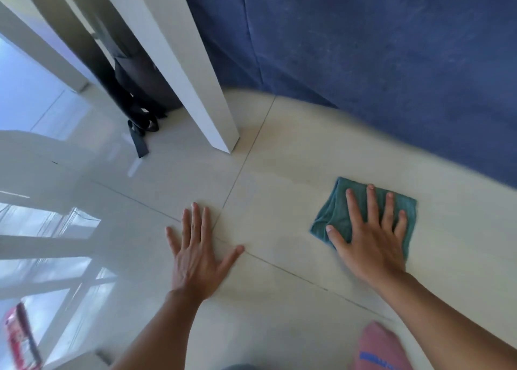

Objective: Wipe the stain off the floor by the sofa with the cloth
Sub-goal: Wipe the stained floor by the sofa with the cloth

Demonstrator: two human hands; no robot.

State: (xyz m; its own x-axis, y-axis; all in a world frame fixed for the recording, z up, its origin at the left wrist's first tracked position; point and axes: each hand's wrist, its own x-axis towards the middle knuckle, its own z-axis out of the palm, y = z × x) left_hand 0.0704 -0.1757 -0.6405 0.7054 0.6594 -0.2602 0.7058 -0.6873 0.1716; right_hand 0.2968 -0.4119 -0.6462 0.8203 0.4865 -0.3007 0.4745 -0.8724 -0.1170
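Note:
A folded teal cloth (340, 201) lies flat on the pale tiled floor (279, 173), a short way in front of the blue sofa (377, 61). My right hand (369, 238) presses down on the cloth with fingers spread, palm covering its near half. My left hand (195, 252) rests flat on the bare tile to the left, fingers apart, holding nothing. No stain shows on the tile around the cloth; whatever is under the cloth is hidden.
A white table leg (207, 103) stands on the floor left of the sofa, with a dark bag and strap (140, 117) behind it. A pink slipper (377, 347) is at the bottom edge. A red-and-white object (19, 339) sits bottom left. The glossy floor reflects windows at left.

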